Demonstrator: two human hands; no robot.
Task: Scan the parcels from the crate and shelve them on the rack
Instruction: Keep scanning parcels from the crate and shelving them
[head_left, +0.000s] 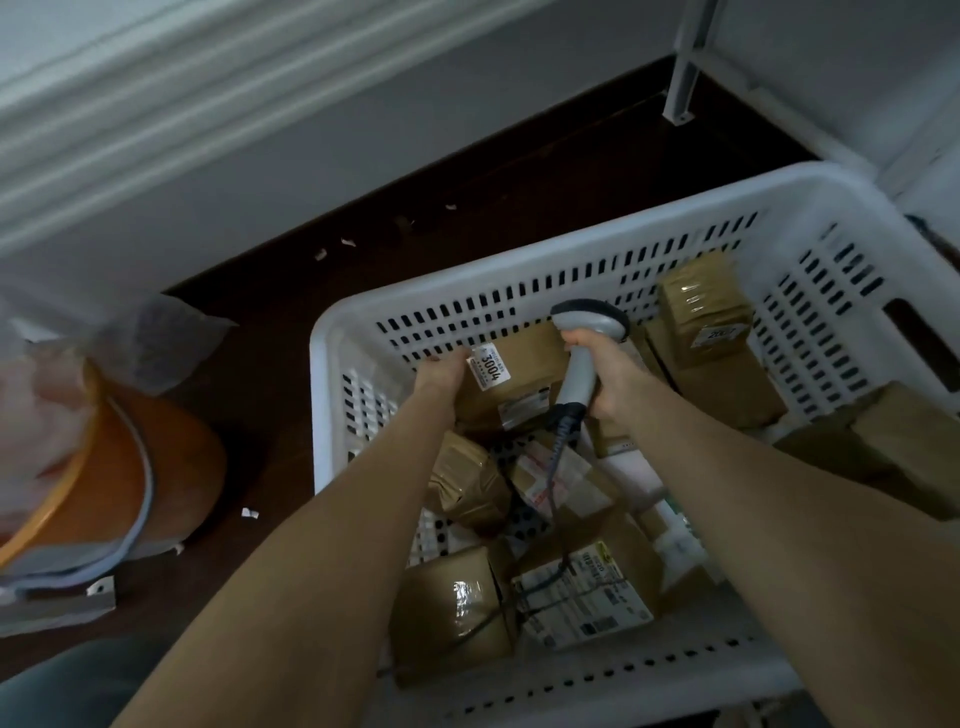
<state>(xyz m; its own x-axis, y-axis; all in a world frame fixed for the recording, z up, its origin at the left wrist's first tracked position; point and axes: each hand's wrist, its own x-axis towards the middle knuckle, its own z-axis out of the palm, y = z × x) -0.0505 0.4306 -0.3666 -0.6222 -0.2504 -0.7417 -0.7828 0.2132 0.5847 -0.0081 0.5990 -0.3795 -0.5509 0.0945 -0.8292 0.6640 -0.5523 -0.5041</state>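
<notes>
1. The step in hand looks like scanning. The left grip (441, 375) is curled round the left end of a brown parcel (524, 382), fingers beside its white label marked 3004 (488, 369).
2. That parcel sits inside the white crate (571, 260), near the far wall and above the loose ones.
3. The right grip (618, 382) is closed round the handle of the grey scanner (579, 364). The scanner's head stands at the parcel's far right corner, and its cable (553, 499) trails down over the parcels below.
4. I cannot tell whether the scanner's window faces a barcode. A second printed label (522, 408) lies on the parcel just beside the handle.
5. Many parcels lie in the crate, one upright against the far wall (701, 306), so I judge that plenty of the task is left.
6. The next move calls for turning the head onto the barcode, then lifting the parcel clear of the crate towards the rack. The white metal upright (680, 78) at upper right is likely part of the rack.
7. One hand will carry the parcel alone, so it needs a firm hold — and the cable could snag.
</notes>
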